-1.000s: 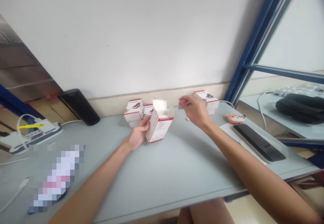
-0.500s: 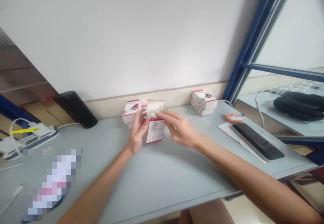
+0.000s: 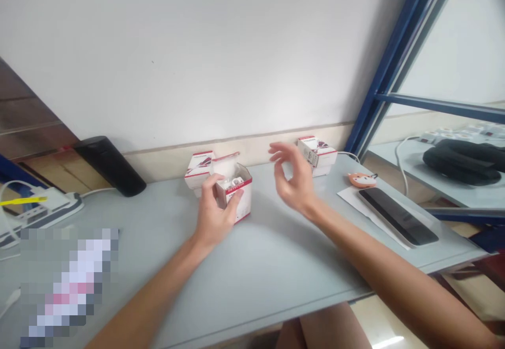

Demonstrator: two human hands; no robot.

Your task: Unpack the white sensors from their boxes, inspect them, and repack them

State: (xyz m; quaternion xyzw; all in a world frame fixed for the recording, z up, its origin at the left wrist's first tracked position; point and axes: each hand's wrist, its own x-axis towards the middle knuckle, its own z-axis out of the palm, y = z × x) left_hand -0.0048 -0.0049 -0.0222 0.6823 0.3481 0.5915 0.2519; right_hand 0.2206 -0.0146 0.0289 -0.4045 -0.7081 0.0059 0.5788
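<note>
My left hand [image 3: 215,209] grips a small white cardboard box [image 3: 245,201] with red edges, thumb on the front and fingers along the left side. Its lid flap is raised at the back, and a white item [image 3: 235,181] shows inside, too small to name. To the right of the box my right hand [image 3: 292,178] is lifted, slightly blurred, its fingers curved and apart with nothing visible in them. Behind my left hand stands another white and red box [image 3: 198,169]. Beyond my right hand lies a stack of similar boxes [image 3: 320,154] against the wall.
A smartphone [image 3: 398,216] rests on white paper [image 3: 347,196], near an orange animal-shaped item [image 3: 362,180]. At left are a black cylindrical object [image 3: 112,166], a power strip [image 3: 67,207] and a pixelated item [image 3: 71,286]. A blue metal frame [image 3: 379,80] borders the grey table [image 3: 221,291].
My right hand has left the box top and moved right. The box has turned in my left hand, whose thumb now lies across its front. The view has shifted slightly.
</note>
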